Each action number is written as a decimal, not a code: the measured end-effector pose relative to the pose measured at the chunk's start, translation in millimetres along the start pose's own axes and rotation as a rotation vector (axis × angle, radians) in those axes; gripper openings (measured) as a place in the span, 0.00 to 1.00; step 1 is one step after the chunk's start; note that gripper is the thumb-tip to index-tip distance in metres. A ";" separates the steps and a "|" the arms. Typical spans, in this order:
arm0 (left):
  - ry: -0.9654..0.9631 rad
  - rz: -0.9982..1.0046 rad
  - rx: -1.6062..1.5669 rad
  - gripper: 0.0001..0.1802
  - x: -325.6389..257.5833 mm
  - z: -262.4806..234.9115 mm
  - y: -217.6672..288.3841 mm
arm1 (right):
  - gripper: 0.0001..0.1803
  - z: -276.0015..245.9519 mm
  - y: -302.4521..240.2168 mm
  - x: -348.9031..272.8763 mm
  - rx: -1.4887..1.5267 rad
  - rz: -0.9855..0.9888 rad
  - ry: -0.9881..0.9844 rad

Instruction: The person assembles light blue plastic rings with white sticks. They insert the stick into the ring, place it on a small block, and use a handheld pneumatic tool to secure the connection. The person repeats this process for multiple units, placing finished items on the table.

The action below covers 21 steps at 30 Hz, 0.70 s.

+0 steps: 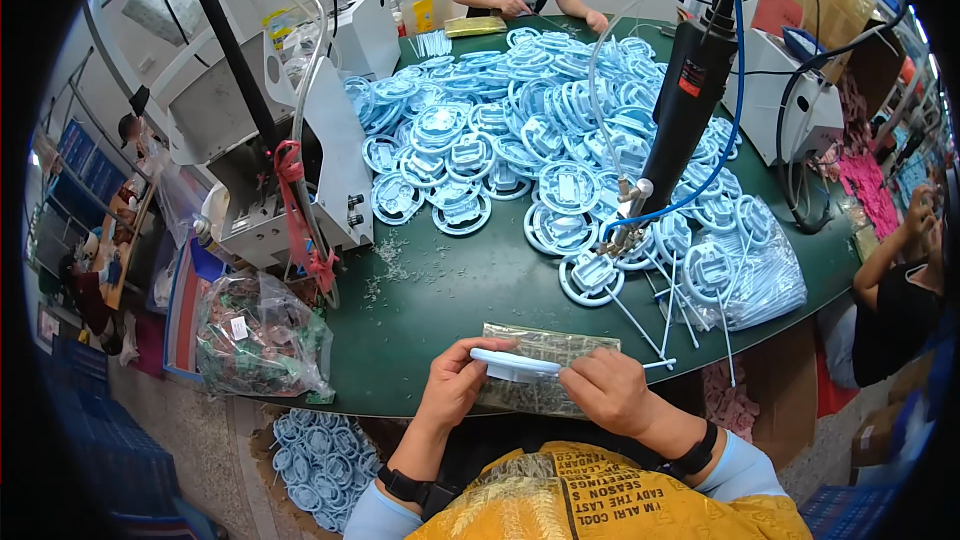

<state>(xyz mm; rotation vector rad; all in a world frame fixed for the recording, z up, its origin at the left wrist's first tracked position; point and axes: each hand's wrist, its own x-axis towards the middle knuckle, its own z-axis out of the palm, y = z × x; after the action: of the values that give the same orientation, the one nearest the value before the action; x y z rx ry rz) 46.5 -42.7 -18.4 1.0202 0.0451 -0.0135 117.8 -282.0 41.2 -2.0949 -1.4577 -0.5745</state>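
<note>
Both my hands hold one light blue round plastic part (515,364) edge-on, just above a shiny silver foil pad (545,345) at the near edge of the green table (450,290). My left hand (455,380) pinches its left end and my right hand (605,390) grips its right end. A thin white stick juts out to the right of my right hand. A black powered screwdriver (680,110) hangs over the table ahead of me, its tip near another blue ring part (590,275).
A large heap of blue ring parts (520,110) covers the table's far half. A grey machine (270,150) stands at left, a clear bag of small parts (260,335) beside it, a basket of blue parts (315,465) below. Another person sits opposite, one at right.
</note>
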 end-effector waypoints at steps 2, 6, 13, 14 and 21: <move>-0.011 0.028 -0.005 0.14 1.5 1.1 -0.8 | 0.13 1.5 -0.6 1.3 0.024 -0.005 0.014; -0.016 0.027 -0.047 0.14 1.6 -1.2 -4.2 | 0.14 2.0 -3.0 0.2 0.037 -0.016 -0.021; -0.041 0.068 -0.108 0.11 2.8 -7.7 -8.9 | 0.16 2.8 -8.8 3.6 0.105 -0.002 -0.027; -0.040 0.075 -0.094 0.10 3.2 -8.4 -7.6 | 0.16 0.8 -11.8 7.9 0.145 0.049 -0.013; -0.085 0.214 0.158 0.11 2.8 -4.0 6.8 | 0.20 3.1 -13.7 21.5 0.276 0.177 -0.001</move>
<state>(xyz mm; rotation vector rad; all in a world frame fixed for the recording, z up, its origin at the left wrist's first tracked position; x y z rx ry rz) 49.3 -35.7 -14.8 1.1766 -0.1445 0.1364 112.2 -260.6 54.2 -1.9775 -1.2562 -0.2857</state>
